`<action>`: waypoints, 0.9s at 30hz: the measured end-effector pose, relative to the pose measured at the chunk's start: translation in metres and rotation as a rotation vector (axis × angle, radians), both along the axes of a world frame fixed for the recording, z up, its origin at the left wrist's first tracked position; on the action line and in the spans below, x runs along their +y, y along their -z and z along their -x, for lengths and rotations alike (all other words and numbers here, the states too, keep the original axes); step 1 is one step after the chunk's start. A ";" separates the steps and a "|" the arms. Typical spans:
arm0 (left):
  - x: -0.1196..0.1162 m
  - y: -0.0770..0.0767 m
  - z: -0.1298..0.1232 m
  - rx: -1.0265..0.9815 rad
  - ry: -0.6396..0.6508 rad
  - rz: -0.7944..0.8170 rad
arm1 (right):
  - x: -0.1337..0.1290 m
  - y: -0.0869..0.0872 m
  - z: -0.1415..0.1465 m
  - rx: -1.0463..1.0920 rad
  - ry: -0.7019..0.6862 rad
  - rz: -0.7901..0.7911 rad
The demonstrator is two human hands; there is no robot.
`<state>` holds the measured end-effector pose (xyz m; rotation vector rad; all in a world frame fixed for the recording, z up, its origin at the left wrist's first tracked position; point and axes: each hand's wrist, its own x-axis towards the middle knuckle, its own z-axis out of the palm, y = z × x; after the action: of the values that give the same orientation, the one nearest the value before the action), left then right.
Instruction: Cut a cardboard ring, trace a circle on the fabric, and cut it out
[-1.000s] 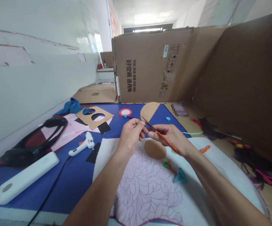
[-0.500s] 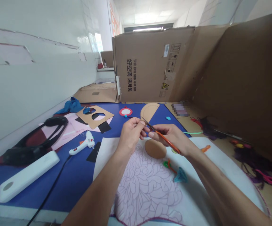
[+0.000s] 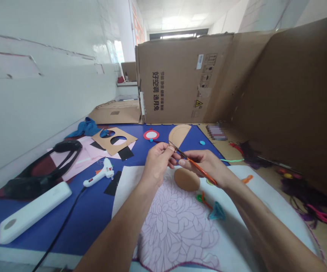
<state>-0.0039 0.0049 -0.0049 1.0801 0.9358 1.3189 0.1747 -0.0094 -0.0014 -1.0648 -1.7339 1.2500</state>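
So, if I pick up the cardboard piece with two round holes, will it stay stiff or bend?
Probably light and fairly stiff, since the cardboard piece looks like plain brown card. It may bend first at the narrow strip between its holes. Being flat, it is unlikely to roll.

The bare left hand (image 3: 158,164) and right hand (image 3: 205,165) looked slender, with short fingernails (image 3: 181,161) (neatly trimmed), and the long, bare left forearm (image 3: 115,230) and right forearm (image 3: 268,230) lay above the flower-drawn paper sheet (image 3: 177,234).
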 end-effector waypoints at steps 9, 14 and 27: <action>0.000 0.003 -0.003 -0.047 -0.010 0.004 | 0.001 -0.002 -0.001 -0.009 -0.003 0.017; -0.001 0.002 -0.004 -0.056 -0.005 0.008 | -0.001 -0.004 -0.002 -0.021 0.003 0.015; -0.001 0.004 -0.005 -0.080 -0.006 0.022 | 0.001 -0.003 -0.004 -0.060 -0.007 -0.058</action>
<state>0.0009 0.0038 -0.0092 1.0009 0.8921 1.3437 0.1788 -0.0087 0.0013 -1.0732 -1.8099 1.1758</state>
